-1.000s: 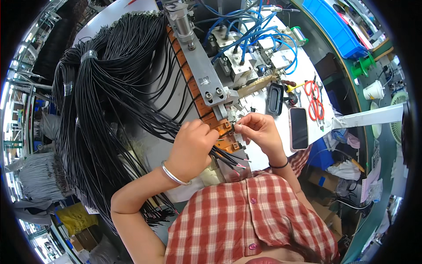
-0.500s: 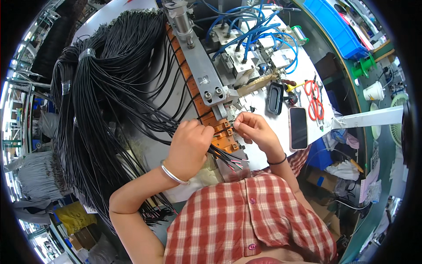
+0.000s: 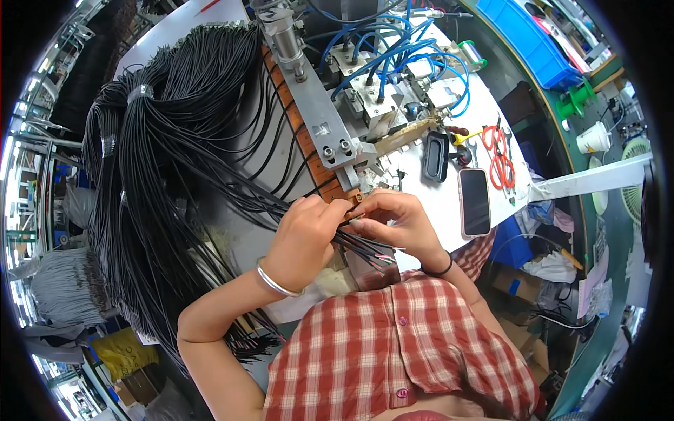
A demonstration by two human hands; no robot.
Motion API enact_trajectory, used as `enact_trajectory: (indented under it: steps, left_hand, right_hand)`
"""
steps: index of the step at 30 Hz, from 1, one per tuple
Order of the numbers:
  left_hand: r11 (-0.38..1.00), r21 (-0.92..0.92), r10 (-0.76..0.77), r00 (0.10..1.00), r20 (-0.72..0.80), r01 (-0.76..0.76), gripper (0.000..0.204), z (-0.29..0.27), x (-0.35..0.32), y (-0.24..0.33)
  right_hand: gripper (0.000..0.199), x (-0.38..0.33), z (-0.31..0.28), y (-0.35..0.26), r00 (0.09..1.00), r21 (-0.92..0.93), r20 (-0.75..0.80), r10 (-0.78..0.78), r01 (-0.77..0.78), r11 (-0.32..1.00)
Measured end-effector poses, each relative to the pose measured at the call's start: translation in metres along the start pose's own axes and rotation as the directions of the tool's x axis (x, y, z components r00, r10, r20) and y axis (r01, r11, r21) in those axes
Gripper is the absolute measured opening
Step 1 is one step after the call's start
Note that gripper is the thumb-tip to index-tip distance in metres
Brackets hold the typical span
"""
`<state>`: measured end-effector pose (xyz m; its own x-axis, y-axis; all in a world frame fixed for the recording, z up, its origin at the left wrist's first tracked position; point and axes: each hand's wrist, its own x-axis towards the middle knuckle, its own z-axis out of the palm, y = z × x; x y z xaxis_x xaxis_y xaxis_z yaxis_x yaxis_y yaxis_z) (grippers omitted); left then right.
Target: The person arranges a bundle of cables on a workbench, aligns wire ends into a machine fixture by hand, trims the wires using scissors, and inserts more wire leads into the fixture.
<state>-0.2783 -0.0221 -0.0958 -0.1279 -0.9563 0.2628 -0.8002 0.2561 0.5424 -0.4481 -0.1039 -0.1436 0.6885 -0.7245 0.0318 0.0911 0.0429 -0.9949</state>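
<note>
Both hands meet at the end of an orange slotted strip (image 3: 319, 168): the left hand (image 3: 303, 238) and right hand (image 3: 397, 221) pinch thin black wires (image 3: 368, 247) there. A large black wire bundle (image 3: 154, 175) drapes left; a dark phone (image 3: 475, 202) lies on the white tabletop (image 3: 439, 203).

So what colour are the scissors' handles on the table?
Red. The scissors lie beside the dark phone, clearest in the head view.
</note>
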Motion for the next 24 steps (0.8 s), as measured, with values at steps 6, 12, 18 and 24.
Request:
enact_trajectory:
  steps: [6, 12, 18, 24]
  left_hand:
    - [0.988, 0.152, -0.009, 0.998, 0.066, -0.001, 0.023, -0.006, -0.003, -0.004]
    - [0.993, 0.109, 0.037, 0.999, 0.013, -0.039, 0.019, -0.006, -0.001, -0.003]
    - [0.989, 0.148, 0.021, 1.000, 0.010, -0.023, 0.020, -0.004, 0.001, -0.005]
    - [0.986, 0.161, 0.039, 0.998, 0.053, -0.047, 0.021, -0.003, 0.000, -0.009]
  right_hand:
    - [0.005, -0.001, -0.008, 0.004, 0.994, 0.070, -0.057, 0.093, -0.088, 0.994]
    - [0.008, -0.001, -0.011, 0.009, 0.980, 0.163, -0.136, 0.145, -0.122, 0.979]
    - [0.009, 0.000, -0.010, 0.006, 0.975, 0.284, -0.135, 0.176, -0.132, 0.950]
    - [0.007, 0.004, -0.018, -0.002, 0.968, 0.343, 0.084, 0.237, -0.252, 0.905]
